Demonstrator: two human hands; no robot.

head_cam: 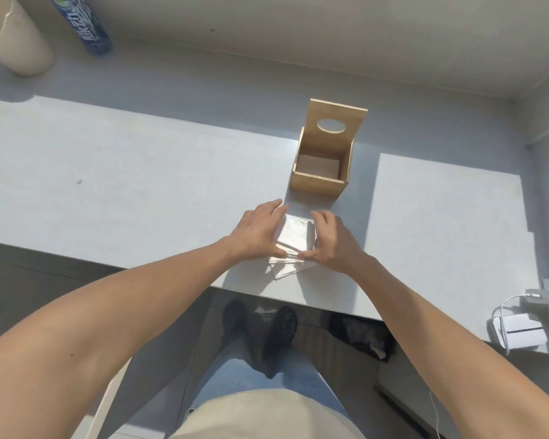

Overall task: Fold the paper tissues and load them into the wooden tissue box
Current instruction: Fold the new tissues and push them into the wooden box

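1. Near the table's (108, 191) front edge: a stack of folded tissues (295, 240), lower sheets fanned out askew toward the body.
2. Left hand (255, 231) and right hand (330, 239) cupped against opposite sides of the stack, fingers loosely curved, thumbs pinching the near corner; firmness of grip impossible to tell.
3. Straight ahead, just beyond the fingertips and slightly right: wooden tissue box (322, 166), lid (336, 125) raised, looking empty. Right hand marginally closer, by judgement.

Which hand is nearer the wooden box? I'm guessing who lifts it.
Right. The right hand sits just below the wooden box; the left hand lies further left, both on the tissues.
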